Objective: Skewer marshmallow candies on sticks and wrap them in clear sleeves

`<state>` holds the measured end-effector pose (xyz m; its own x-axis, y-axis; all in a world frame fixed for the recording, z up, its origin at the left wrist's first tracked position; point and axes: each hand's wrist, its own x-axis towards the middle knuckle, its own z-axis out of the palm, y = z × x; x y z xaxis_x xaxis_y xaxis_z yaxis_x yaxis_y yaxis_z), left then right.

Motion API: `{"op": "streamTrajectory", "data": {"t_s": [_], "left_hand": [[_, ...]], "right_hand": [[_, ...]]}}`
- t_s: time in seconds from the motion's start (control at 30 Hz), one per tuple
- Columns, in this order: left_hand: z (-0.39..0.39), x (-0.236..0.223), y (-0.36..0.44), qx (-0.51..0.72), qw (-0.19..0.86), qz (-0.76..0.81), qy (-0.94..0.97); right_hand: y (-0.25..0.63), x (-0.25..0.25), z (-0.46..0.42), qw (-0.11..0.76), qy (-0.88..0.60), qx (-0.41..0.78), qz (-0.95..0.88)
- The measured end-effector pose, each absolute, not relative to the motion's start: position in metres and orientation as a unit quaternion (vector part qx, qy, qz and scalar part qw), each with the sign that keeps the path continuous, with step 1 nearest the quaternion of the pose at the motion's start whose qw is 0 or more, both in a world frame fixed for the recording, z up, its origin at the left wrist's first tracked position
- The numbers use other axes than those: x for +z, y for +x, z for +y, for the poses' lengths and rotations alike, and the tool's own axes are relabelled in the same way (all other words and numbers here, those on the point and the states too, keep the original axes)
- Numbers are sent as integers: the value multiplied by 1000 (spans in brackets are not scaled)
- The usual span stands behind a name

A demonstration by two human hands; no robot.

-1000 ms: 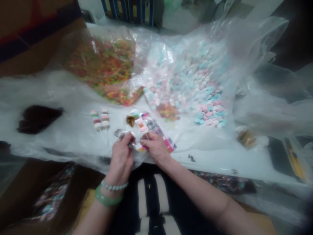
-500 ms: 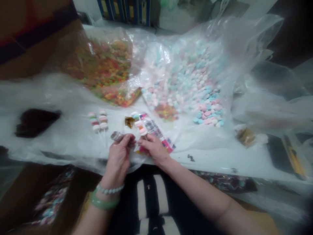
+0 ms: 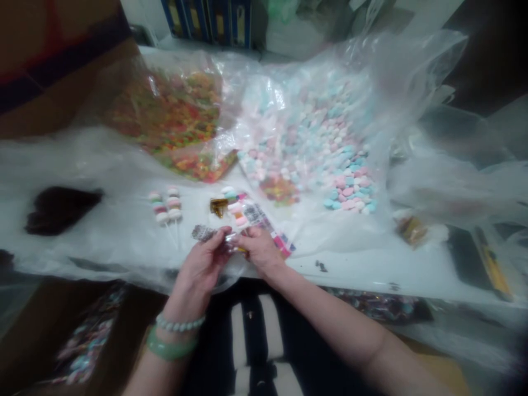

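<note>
- Blue-spined binders [image 3: 206,19] stand behind a bench spread with a clear plastic sheet [image 3: 86,159], and a cardboard box [image 3: 37,324] sits below its near edge at lower left.
- A bag of orange and green gummy candy [image 3: 173,121] lies beside a larger bag of pastel pink and blue candy [image 3: 313,137].
- The left hand [image 3: 200,267] and right hand [image 3: 262,252] are together, pinching a clear wrapper [image 3: 233,242] between them at the bench edge. A printed strip [image 3: 204,233] sticks out of it to the left.
- Just beyond the hands lie an amber candy piece [image 3: 218,207], a pastel candy skewer [image 3: 236,208] and printed packets [image 3: 264,228]. Two more skewers [image 3: 165,206] lie further left.
- Risk: the thin, slick film could slip from the fingertips if either pinch loosens.
- Risk: the loose skewers could roll or scatter if a hand or wrist brushes them.
- Risk: the pastel candy near the bag's front could spill if the slack plastic is tugged.
</note>
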<state>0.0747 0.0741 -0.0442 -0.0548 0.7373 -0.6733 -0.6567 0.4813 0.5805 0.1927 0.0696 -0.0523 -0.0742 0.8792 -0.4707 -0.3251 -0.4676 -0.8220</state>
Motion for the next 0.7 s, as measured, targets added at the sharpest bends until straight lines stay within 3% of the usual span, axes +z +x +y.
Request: {"op": "streamTrajectory", "data": {"t_s": [0.33, 0.53, 0.7], "left_hand": [[74, -54, 80, 608, 568, 549, 74], [69, -46, 72, 490, 648, 576, 92], [65, -39, 78, 473, 697, 539, 11]], "right_hand": [[193, -45, 67, 438, -486, 682, -327], [198, -54, 73, 427, -565, 565, -422], [199, -55, 71, 417, -589, 488, -492]]}}
